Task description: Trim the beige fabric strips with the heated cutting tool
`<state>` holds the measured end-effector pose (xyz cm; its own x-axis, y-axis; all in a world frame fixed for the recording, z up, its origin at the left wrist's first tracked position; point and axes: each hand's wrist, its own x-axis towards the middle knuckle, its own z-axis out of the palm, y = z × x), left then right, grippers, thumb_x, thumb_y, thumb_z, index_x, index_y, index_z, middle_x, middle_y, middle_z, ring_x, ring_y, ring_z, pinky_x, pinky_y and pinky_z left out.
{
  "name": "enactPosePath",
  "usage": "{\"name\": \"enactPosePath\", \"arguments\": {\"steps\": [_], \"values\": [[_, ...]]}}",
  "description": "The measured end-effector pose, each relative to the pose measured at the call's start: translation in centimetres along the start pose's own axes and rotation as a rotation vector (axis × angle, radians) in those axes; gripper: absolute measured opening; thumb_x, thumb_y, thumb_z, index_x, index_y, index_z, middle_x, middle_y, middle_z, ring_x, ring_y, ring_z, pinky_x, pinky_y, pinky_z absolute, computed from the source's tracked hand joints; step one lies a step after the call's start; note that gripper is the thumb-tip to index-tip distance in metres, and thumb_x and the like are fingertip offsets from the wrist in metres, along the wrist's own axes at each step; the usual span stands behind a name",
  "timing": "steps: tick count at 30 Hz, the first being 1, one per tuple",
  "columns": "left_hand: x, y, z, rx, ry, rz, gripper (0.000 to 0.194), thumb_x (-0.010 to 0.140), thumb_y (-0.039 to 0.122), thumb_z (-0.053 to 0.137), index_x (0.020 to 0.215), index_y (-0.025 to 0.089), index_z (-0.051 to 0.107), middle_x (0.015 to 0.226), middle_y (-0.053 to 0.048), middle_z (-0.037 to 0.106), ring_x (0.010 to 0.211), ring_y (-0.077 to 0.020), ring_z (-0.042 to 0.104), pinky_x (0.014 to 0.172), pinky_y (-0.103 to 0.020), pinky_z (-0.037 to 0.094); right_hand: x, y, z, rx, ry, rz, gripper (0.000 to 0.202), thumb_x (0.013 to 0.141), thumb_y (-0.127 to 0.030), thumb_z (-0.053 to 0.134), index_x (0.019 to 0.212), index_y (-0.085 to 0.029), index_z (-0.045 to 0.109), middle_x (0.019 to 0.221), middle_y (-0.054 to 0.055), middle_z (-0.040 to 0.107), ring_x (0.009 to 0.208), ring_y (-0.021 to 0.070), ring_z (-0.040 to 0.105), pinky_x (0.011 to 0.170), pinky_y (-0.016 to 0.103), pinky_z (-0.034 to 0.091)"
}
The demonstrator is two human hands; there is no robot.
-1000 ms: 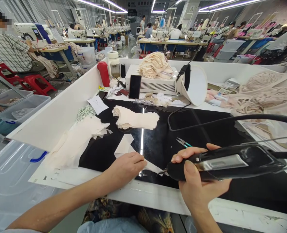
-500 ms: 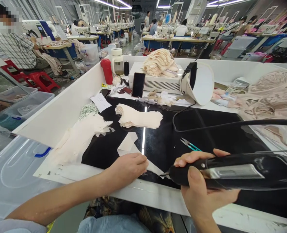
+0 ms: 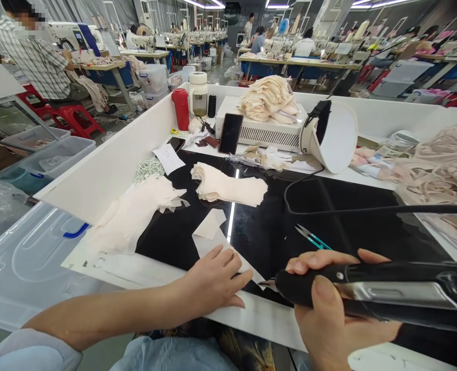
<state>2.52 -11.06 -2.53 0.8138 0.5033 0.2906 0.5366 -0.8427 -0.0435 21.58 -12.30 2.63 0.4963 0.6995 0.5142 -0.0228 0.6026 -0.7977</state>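
Note:
My right hand [image 3: 336, 309] is wrapped round a black handheld tool [image 3: 390, 288] with a silver panel. The tool's thin metal tip touches or nearly touches the pointed end of a white piece [image 3: 234, 253] on the black tabletop [image 3: 267, 232]. Resting on that piece is my left hand [image 3: 216, 281], its fingers spread. A small cream cloth piece [image 3: 209, 224] lies at the far end of the white one. Beyond it sits a stack of cream cloth pieces [image 3: 232, 186], and a looser pile [image 3: 123, 214] is at the left.
Teal snips [image 3: 314, 238] lie beyond the tool. A black cable [image 3: 367, 210] crosses the right side. Along the back stand a phone [image 3: 231, 133], a red cup [image 3: 181, 109] and a white lamp-like shade [image 3: 338, 136]. A person in a checked shirt [image 3: 35, 59] sits at the far left.
My left hand's fingers have spread out from a closed bunch over the white piece. The camera view has shifted slightly. My right hand still holds the tool at the piece's tip.

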Motion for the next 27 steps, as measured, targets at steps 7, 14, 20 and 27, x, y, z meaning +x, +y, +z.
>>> {"name": "enactPosePath", "arguments": {"steps": [7,14,20,27], "values": [[-0.2,0.3,0.2,-0.025,0.008,-0.024,0.077,0.084,0.068,0.086,0.136,0.017,0.063,0.121,-0.013,0.069,0.117,-0.0328,0.066,0.11,-0.047,0.053,1.4,-0.2,0.8,0.012,0.036,0.021,0.049,0.078,-0.023,0.088,0.121,-0.026,0.063,0.08,-0.005,0.071,0.061,0.0167,0.063,0.057,0.035,0.059],[-0.1,0.1,0.5,-0.019,0.034,-0.022,0.08,0.081,0.069,0.088,0.135,0.017,0.063,0.117,-0.013,0.068,0.113,-0.0317,0.066,0.109,-0.047,0.054,2.8,1.0,2.7,0.083,0.035,0.004,0.048,0.079,-0.023,0.087,0.119,-0.026,0.061,0.078,-0.007,0.07,0.056,0.014,0.062,0.055,0.032,0.057],[-0.2,0.1,0.7,-0.037,0.045,-0.019,0.08,0.08,0.068,0.089,0.135,0.016,0.063,0.116,-0.013,0.067,0.112,-0.031,0.065,0.109,-0.047,0.054,2.3,1.8,2.6,0.056,-0.014,0.005,0.047,0.083,-0.025,0.086,0.122,-0.026,0.06,0.082,-0.006,0.069,0.06,0.0139,0.065,0.06,0.034,0.059],[-0.2,0.0,0.6,-0.069,0.021,-0.015,0.083,0.077,0.066,0.091,0.136,0.016,0.062,0.117,-0.013,0.066,0.114,-0.0316,0.063,0.11,-0.046,0.053,2.4,1.7,2.9,0.079,-0.014,0.03,0.046,0.084,-0.022,0.084,0.122,-0.027,0.06,0.081,-0.006,0.069,0.06,0.0137,0.064,0.059,0.032,0.059]]}}
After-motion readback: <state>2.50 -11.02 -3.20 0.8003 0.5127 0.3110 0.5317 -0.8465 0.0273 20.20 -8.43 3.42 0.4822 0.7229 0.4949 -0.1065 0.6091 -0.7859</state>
